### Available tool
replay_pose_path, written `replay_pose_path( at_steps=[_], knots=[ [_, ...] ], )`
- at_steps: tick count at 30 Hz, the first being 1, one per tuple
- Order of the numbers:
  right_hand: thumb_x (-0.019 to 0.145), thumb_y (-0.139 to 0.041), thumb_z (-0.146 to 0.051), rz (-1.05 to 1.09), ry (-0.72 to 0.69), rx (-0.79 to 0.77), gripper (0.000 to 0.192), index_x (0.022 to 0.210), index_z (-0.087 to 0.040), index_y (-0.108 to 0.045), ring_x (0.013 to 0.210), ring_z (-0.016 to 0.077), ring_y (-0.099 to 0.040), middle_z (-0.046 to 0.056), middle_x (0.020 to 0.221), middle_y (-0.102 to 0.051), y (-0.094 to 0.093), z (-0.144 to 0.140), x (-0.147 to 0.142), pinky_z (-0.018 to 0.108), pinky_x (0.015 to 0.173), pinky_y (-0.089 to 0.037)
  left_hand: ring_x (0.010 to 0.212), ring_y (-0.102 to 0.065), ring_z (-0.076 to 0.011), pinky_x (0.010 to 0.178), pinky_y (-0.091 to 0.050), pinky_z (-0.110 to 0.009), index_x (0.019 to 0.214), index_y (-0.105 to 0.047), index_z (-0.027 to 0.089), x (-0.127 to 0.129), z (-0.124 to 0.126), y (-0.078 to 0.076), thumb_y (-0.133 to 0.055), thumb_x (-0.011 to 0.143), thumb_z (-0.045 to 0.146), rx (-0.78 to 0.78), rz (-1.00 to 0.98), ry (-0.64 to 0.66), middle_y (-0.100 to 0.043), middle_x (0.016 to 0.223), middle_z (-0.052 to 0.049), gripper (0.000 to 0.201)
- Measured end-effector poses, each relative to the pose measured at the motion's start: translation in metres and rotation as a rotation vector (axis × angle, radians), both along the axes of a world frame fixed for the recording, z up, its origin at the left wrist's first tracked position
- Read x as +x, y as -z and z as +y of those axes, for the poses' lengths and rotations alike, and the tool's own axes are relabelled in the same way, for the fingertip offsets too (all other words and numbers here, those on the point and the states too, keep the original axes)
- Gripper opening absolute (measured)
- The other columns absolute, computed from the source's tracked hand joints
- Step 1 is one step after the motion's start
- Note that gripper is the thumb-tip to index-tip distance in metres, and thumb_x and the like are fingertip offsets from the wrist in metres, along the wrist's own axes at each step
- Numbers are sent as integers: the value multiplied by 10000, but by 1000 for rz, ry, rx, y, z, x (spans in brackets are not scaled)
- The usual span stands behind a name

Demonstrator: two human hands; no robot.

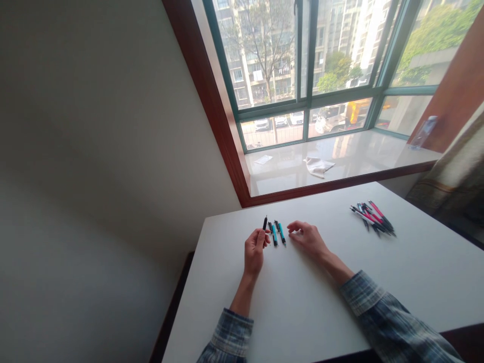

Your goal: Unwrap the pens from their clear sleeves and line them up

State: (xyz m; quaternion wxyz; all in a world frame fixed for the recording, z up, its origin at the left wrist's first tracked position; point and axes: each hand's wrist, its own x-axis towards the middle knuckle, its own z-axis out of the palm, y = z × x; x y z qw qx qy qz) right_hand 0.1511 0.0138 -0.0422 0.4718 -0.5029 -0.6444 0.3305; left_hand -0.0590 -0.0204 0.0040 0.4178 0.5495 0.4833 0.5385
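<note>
Head view, left to right: left hand (254, 250) near the middle of the frame, wrapped around a black pen (264, 225). Two blue pens (277, 233) just beside, flat on the white surface (302, 302). Right hand (308, 238) half curled, holding nothing. Pile of pens (372, 217) far right, well apart.

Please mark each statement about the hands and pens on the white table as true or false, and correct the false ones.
1. The left hand holds a black pen. True.
2. Two teal pens lie between the hands. True.
3. The right hand holds a pink pen. False: it holds nothing and rests on the table beside the teal pens.
4. The pen pile lies at the table's left edge. False: it lies far right, beyond the right hand.
5. A cloth lies on the sill. True.
</note>
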Motion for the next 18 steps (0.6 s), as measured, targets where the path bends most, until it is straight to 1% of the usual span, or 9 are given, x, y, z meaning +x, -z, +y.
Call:
replay_pose_path(
  at_steps=[3,6,9,12,18],
  knots=[
    [764,-670,-260,-41,-13,-2,199,924,-270,-789,816,229,-643,29,863,-760,1,-3,0,380,818,-484,632,-499,-131,623,-410,-256,905,-705,156,-3,-1,-1,-573,917,609,-7,-15,-26,-606,694,-18,472],
    [772,-656,-244,-85,-23,9,227,957,-270,-785,820,227,-638,29,888,-758,0,-6,1,377,819,-482,628,-488,-128,614,-400,-252,898,-705,156,-6,-2,0,-576,912,609,-11,-21,-39,-603,700,-17,471],
    [783,-654,-245,-82,-34,33,241,991,-265,-776,849,230,-640,34,926,-759,-2,-9,1,373,816,-488,625,-480,-125,608,-394,-250,888,-700,151,-7,-3,2,-585,909,598,-12,-38,-39,-593,699,-16,462],
    [803,-637,-248,-66,-37,47,234,1000,-258,-764,873,232,-648,33,921,-761,-2,-12,1,369,812,-495,619,-477,-124,605,-392,-252,883,-700,149,-9,-4,1,-593,902,595,-12,-45,-45,-590,693,-14,459],
    [817,-633,-269,-92,-46,45,247,1032,-255,-755,743,209,-628,28,834,-751,-3,-16,-3,358,745,-495,618,-486,-126,603,-394,-252,878,-708,151,-11,-6,0,-598,894,598,-6,-47,-56,-591,682,-12,461]
  ],
)
